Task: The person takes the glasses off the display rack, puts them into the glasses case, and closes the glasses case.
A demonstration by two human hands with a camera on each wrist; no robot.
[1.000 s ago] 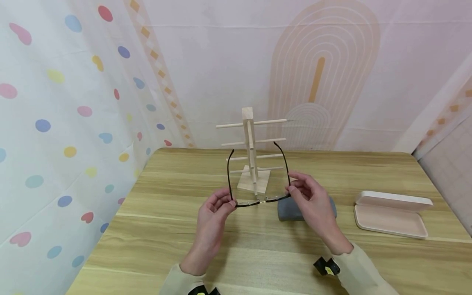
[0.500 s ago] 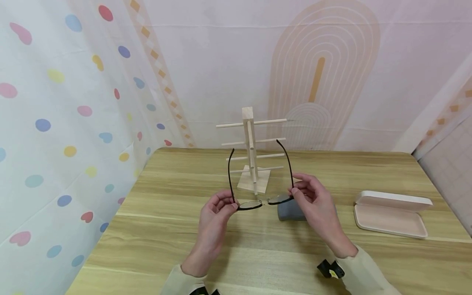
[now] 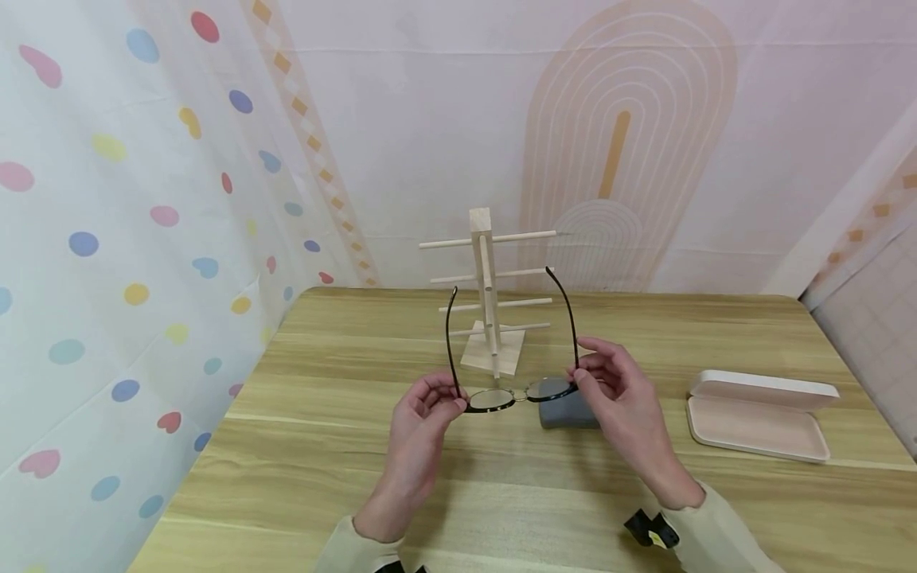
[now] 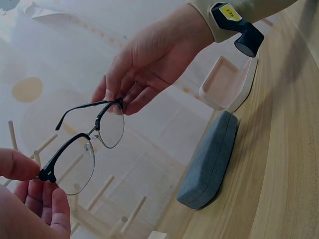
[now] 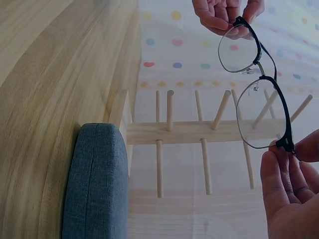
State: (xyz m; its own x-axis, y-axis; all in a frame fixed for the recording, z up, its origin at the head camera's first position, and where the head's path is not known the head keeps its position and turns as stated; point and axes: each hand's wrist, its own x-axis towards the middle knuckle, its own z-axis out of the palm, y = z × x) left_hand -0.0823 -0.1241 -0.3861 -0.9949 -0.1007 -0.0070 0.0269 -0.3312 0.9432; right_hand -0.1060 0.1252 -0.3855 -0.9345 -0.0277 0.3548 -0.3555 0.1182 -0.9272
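Both hands hold a pair of eyeglasses (image 3: 490, 407) in the air, temples unfolded and pointing away toward the back of the table. Black upper rims, thin metal lower rims and clear lenses show in the wrist views. My left hand (image 3: 419, 434) pinches the left hinge corner between thumb and fingers. At the opposite corner, my right hand (image 3: 630, 418) pinches the frame the same way. Behind the eyeglasses stands a wooden display rack (image 3: 481, 223) with several horizontal pegs, bare of glasses. A closed grey-blue glasses case (image 5: 94, 184) lies on the table, partly hidden by the right hand in the head view.
A white glasses case (image 3: 762, 430) with a pale pink lining lies open at the right of the wooden table (image 3: 308, 446). Patterned curtains (image 3: 430, 119) hang behind and to the left of the table. Each wrist carries a small black camera (image 4: 244, 40).
The eyeglasses have shifted slightly right and tilted, so the lenses show more roundly in the head view. Both hands moved a little right with them, the right hand more.
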